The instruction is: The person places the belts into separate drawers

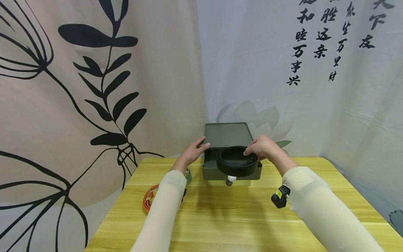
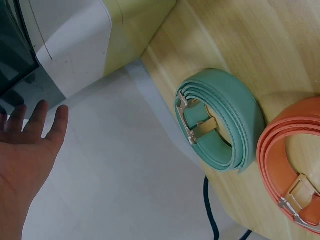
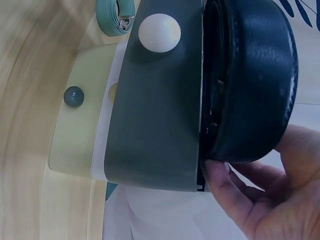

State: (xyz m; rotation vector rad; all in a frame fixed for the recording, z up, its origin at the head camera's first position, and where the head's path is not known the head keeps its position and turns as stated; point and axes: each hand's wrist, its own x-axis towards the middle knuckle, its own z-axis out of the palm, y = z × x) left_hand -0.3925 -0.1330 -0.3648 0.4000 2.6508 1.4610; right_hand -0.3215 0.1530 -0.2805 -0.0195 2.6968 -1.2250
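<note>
My right hand pinches the right side of a coiled black belt, thumb on the inside of the coil. In the right wrist view the belt stands at the upper edge of a dark grey drawer, with my fingertips under its near end. The drawer is pulled out from a small grey-topped cabinet and has a white knob. My left hand holds nothing, its fingers extended beside the cabinet's left side.
A coiled green belt and a coiled orange belt, both with metal buckles, lie on the wooden table left of the cabinet. Below the grey drawer is a pale yellow drawer with a dark knob. A printed curtain hangs behind.
</note>
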